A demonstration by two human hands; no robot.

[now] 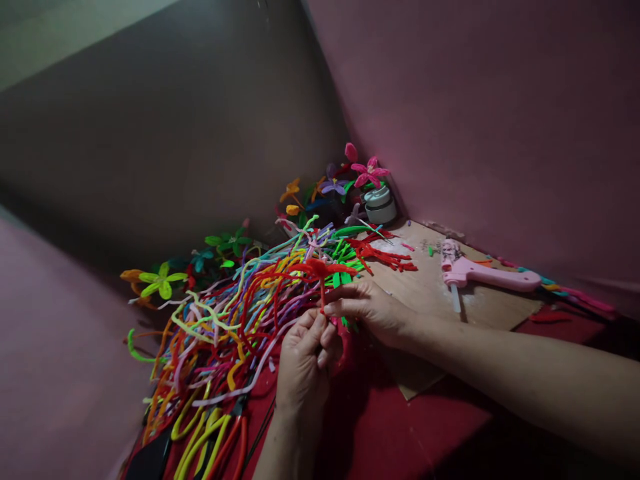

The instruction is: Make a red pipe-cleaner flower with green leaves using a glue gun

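My left hand (309, 350) pinches the lower end of a red pipe cleaner flower (317, 268), which stands upright above the fingers. Close against it, my right hand (367, 307) grips the same stem slightly higher, thumb and forefinger together. The flower's looped red top sits over the heap of pipe cleaners (270, 293) behind it. To the right of my hands lie a bundle of red pipe cleaner pieces (383, 255) and several green ones (343, 257). My fingers partly hide the stem.
A pink glue gun (493, 275) rests on a brown board (420, 293) at right. Finished pipe cleaner flowers (369, 172) stand at the back beside a grey-white round container (380, 205). Yellow-handled pliers (207, 440) and a dark flat object (150, 457) lie front left. Walls rise behind.
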